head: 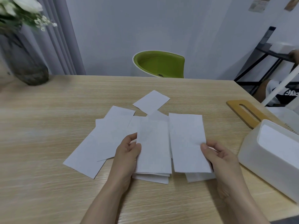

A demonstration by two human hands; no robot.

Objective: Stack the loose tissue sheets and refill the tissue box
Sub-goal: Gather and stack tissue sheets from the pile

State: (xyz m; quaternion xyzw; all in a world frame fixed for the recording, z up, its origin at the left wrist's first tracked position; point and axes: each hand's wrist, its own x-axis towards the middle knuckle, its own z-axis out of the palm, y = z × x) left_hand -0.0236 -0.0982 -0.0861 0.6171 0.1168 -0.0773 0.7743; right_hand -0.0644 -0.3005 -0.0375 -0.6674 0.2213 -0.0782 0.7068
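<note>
Left hand [129, 152] pinches the left edge of a small tissue stack [153, 149], thumb on top, fingers curled under. Right hand [216, 157] pinches a single sheet [187, 141] at its right edge, thumb on top, fingers below; another sheet [199, 177] peeks out beneath it. Stack and single sheet sit side by side, almost touching, just left of the tissue box [267, 157]. Box is open, white, near the table's [48, 183] right edge, with white tissues already inside. Wooden lid [246, 112] with a slot lies flat just behind the box. More loose sheets [100, 143] overlap farther left of the box, past the stack; one small sheet [151, 100] lies behind the stack. Vase [27, 65] with white flowers at the table's far left corner. Green chair [159, 63] beyond the far edge.
</note>
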